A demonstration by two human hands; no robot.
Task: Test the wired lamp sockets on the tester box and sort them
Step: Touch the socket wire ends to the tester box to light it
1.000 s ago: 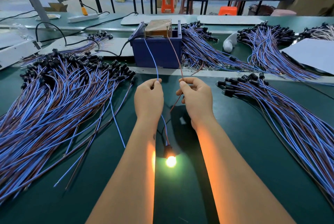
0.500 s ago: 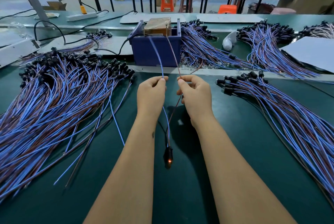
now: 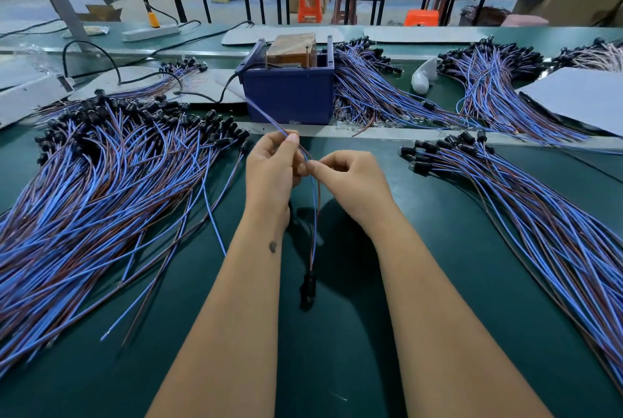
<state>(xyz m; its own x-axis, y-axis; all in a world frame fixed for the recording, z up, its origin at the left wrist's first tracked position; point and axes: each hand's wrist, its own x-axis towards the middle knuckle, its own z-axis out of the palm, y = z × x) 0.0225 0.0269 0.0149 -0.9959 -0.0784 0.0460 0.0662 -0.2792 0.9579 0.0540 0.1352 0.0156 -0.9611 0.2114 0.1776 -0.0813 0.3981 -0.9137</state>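
Both hands mid-bench: left hand [image 3: 271, 169] and right hand [image 3: 350, 181] pinch one socket's wires [image 3: 314, 201]; dark socket [image 3: 308, 287] dangles unlit.

Bench surface [image 3: 438, 282]: dark green matt mat, smooth. Tester box [image 3: 290, 94]: blue plastic, slight sheen; block inside it [image 3: 292, 48] looks wrapped in brown glossy tape. Leads at left edge [image 3: 101, 198]: blue and brown smooth plastic insulation; sockets [image 3: 308, 287] black plastic. Sheet at right edge [image 3: 580, 94]: white, matt, paper-like.
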